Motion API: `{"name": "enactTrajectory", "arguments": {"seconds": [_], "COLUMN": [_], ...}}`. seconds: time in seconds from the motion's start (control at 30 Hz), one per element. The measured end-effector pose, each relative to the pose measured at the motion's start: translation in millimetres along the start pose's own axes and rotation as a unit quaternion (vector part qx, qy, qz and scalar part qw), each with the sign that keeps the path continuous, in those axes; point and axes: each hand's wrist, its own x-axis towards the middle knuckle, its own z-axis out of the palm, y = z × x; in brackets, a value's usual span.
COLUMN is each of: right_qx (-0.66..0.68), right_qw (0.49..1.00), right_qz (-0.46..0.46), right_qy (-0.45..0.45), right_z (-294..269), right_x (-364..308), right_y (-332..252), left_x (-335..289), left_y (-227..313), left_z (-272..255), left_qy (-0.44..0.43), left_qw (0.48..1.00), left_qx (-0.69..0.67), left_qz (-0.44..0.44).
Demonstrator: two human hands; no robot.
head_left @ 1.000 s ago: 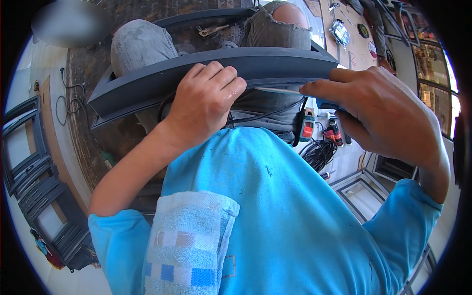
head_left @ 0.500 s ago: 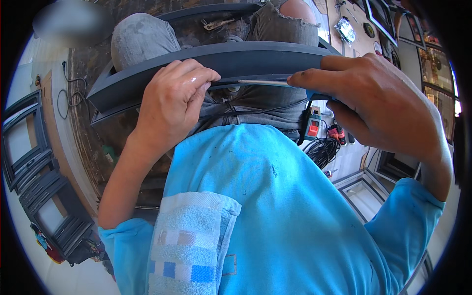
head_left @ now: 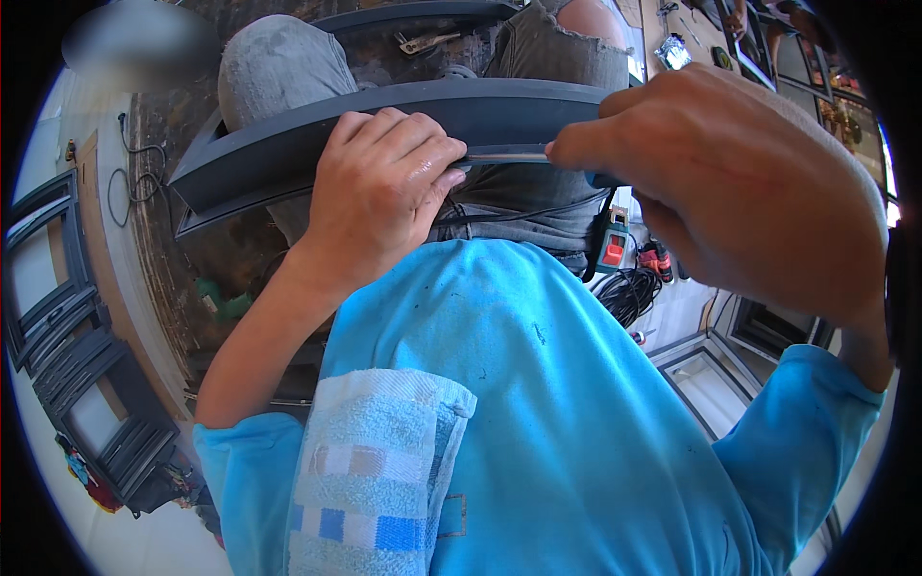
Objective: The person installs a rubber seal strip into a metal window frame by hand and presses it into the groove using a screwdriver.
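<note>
A dark grey metal frame [head_left: 519, 104] lies across my lap, its long bar running from side to side. My left hand [head_left: 389, 178] is closed at the bar's near edge, thumb and forefinger pinched together; what lies between them is hidden. My right hand [head_left: 701, 163] grips a screwdriver [head_left: 509, 156] whose thin metal shaft runs along the near edge of the bar. The shaft's tip meets the left fingertips, and its handle is mostly covered by my right palm. A thin black cord-like strip [head_left: 538, 213] hangs below the bar across my waist.
Stacked dark frames [head_left: 58, 259] stand at the left. On the right are a teal-and-red tool [head_left: 613, 250], a red power tool [head_left: 655, 259], coiled black cable [head_left: 629, 296] and another frame [head_left: 706, 374]. A small metal tool [head_left: 427, 44] lies beyond the bar. A towel [head_left: 370, 470] hangs over my shirt.
My left hand has slid right along the bar to the screwdriver's tip. My right hand has shifted slightly left and up, still gripping the screwdriver.
</note>
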Motion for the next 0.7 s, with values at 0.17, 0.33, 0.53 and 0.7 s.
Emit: {"name": "enactTrajectory", "arguments": {"seconds": [0.17,0.33,0.53,0.7], "right_qx": [-0.004,-0.004,0.035,0.047], "right_qw": [0.991,0.997,0.999,0.997], "right_qz": [-0.061,0.043,0.034,0.054], "right_qy": [0.122,-0.063,0.012,-0.028], "right_z": [8.3,-18.2,2.7,3.2], "right_x": [-6.1,-7.4,-43.9,-42.1], "right_y": [5.1,1.2,13.6,14.9], "left_x": [3.5,1.2,12.4,4.0], "left_y": [1.0,1.3,1.1,4.6], "left_z": [5.5,5.2,1.0,17.6], "left_qy": [0.01,0.011,-0.046,0.018], "left_qw": [1.0,1.0,0.994,0.996], "left_qx": [-0.004,-0.001,0.042,0.04], "left_qz": [0.013,0.007,0.093,0.074]}}
